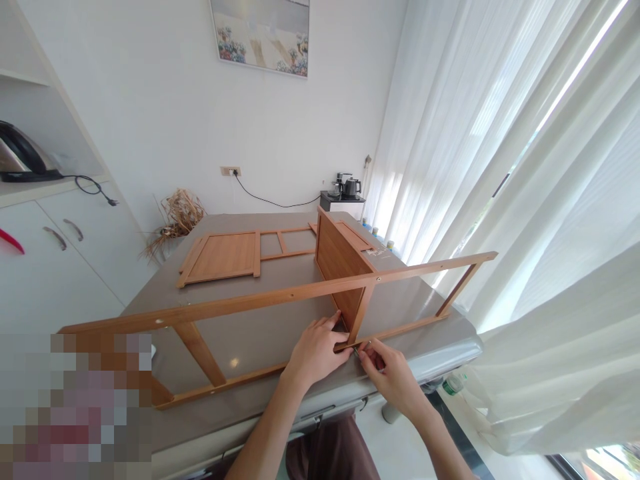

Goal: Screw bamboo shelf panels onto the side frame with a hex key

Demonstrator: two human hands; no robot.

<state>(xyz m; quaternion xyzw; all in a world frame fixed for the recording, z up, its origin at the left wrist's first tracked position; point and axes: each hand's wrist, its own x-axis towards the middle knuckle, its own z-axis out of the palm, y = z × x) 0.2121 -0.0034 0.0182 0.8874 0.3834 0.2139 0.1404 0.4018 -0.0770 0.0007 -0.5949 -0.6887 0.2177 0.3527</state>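
A brown wooden ladder-like frame (265, 293) stands on its long edge along the near side of the table. From its crossbar a wooden panel (343, 257) runs back over the tabletop. My left hand (317, 350) grips the lower rail where panel and crossbar meet, thumb in front and fingers behind. Just right of it, my right hand (385, 367) is closed in a pinch. A thin metal piece that looks like a hex key (356, 351) shows between its fingers, its tip at the rail's joint. The fingers partly hide it.
Another wooden frame with a panel (225, 257) lies flat farther back on the grey table (280, 327). Small bottles stand by the table's right edge. A blurred patch covers the lower left. White curtains (540, 220) hang at right; a green-tinted bottle (454, 384) is on the floor.
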